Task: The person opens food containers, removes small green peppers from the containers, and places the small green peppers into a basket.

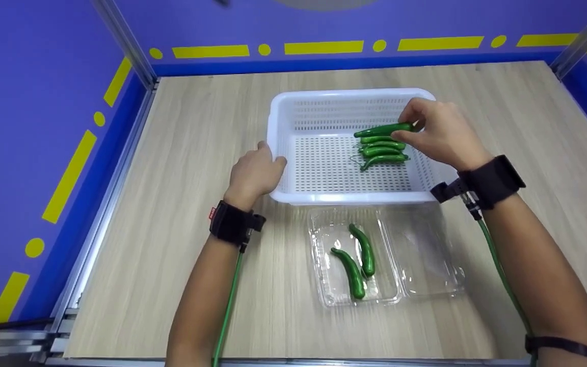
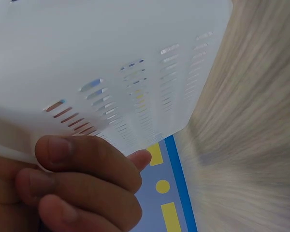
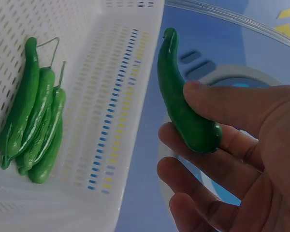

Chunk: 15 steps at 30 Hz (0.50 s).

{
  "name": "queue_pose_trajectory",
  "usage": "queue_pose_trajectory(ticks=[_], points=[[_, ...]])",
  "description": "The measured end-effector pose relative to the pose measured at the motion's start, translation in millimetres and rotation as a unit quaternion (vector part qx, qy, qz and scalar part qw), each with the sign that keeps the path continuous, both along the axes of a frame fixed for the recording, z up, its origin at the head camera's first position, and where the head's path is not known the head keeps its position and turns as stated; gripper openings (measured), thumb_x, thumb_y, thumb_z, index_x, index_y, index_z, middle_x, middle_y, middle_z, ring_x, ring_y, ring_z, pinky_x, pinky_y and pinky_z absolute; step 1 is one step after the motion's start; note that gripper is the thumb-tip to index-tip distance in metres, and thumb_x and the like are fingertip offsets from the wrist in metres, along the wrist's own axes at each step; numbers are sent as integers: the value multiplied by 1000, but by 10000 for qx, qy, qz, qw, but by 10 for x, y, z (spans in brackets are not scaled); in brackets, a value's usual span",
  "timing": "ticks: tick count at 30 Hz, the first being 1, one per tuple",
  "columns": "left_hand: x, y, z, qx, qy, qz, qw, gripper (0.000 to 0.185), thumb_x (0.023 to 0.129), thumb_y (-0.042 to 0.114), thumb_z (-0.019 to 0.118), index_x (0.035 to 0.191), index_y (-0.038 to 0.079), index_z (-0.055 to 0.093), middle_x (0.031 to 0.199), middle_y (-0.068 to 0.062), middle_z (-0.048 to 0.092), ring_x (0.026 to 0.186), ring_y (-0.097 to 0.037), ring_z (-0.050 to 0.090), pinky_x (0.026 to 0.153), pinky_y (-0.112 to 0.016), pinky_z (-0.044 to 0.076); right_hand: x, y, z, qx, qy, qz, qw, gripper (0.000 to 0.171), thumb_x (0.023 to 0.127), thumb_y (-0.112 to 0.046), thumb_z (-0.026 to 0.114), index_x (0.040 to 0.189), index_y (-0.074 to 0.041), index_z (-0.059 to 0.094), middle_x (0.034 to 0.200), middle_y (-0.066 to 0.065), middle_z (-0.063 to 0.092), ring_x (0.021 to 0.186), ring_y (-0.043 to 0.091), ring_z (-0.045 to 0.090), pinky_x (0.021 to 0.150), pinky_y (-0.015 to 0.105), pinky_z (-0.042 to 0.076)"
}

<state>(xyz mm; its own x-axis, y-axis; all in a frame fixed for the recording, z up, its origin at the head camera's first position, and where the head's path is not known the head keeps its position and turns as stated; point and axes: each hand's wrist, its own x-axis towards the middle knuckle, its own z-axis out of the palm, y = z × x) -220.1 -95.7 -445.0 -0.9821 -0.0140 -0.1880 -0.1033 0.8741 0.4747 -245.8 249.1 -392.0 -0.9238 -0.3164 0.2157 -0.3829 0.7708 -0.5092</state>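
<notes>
No readable writing anywhere, just a light wood table [image 1: 181, 168] with purple walls [image 1: 33, 76] and yellow dashes. Right hand [image 1: 438, 135] pinches a green pepper [image 1: 382, 130] at 1 o'clock; left hand [image 1: 254, 173] curls round the white basket [image 1: 278, 109] rim.

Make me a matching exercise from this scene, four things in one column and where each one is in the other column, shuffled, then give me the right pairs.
Things:
1. left hand
2. pepper in the right hand
3. two peppers
4. pile of peppers

Places:
A. lying on the floor of the white basket
B. inside the clear clamshell tray
C. gripping the basket's near left corner
D. pinched in fingers above the basket

Pairs: 1-C, 2-D, 3-B, 4-A
</notes>
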Motion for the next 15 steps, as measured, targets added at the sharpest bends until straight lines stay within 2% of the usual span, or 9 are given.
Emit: queue_pose_trajectory(ticks=[10,15], points=[[-3,4,3,-65,92,-24,9999,55,101,40,42,134,-4,49,94,-13,65,81,-28,64,64,-42,48,-248,-6,-68,537,-397,204,9976,20,87,-18,79,97,-5,68,98,14,75,88,26,69,72,36,45],[0,6,-10,-50,73,7,10000,54,101,41,43,132,-2,50,96,-13,64,83,-28,64,67,-42,49,-361,10,-120,1039,-756,436,9907,19,85,-19,81,94,-6,70,96,13,76,85,25,68,73,38,45]])
